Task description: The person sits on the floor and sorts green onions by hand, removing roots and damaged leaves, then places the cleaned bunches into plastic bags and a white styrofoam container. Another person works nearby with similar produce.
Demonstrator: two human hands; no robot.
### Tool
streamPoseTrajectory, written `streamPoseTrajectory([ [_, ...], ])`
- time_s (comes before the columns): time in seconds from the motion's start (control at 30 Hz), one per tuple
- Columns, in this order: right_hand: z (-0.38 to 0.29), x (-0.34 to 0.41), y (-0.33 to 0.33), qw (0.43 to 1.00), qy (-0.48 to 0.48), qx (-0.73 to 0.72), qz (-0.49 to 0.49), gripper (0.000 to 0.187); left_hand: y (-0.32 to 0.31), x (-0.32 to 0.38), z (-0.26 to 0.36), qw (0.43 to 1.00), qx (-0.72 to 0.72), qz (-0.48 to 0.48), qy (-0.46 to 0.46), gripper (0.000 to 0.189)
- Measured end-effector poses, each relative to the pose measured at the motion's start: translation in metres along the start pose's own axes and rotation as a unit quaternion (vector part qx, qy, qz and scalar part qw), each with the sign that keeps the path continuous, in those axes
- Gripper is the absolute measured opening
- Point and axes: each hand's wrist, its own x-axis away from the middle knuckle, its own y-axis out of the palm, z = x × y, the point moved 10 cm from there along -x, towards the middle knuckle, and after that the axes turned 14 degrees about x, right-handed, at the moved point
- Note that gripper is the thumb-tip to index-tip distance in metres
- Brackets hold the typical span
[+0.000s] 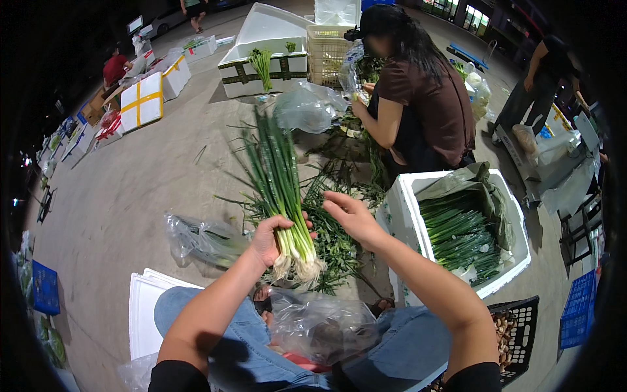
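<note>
A bunch of green onions [281, 181] is gripped by my left hand [268, 240] around its pale lower stalks. Its white roots point toward me and the dark green leaves fan away. My right hand [350, 218] is raised just right of the bunch, apart from it, fingers spread and holding nothing. Beneath both hands lies a heap of green trimmings [338, 240] on the concrete ground. Across my lap and between my knees rests a clear plastic bag [323, 323]. Another clear bag [201, 240] with green stalks inside lies to the left.
A white foam box [404, 235] full of green onions [455, 235] stands at my right. Behind it a black crate [526, 333] holds brown produce. Ahead, a co-worker [426, 98] crouches over greens, beside a foam box [264, 73] and a beige crate [325, 54]. Foam lids [144, 308] lie near my left knee.
</note>
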Motion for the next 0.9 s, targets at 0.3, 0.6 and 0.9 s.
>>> streamPoseTrajectory([
  [0.3,-0.001,0.008,-0.002,0.970,0.087,-0.228,0.000,0.013,0.001,-0.009,-0.024,0.997,-0.059,0.004,-0.042,0.039],
  [0.6,0.010,0.008,0.015,0.952,0.090,-0.283,-0.078,0.011,0.004,-0.008,0.005,0.999,0.001,0.022,0.048,0.035],
  [0.9,0.113,0.010,-0.025,0.974,0.216,-0.001,-0.071,0.018,-0.002,-0.004,0.037,0.994,-0.019,0.004,0.104,0.038],
])
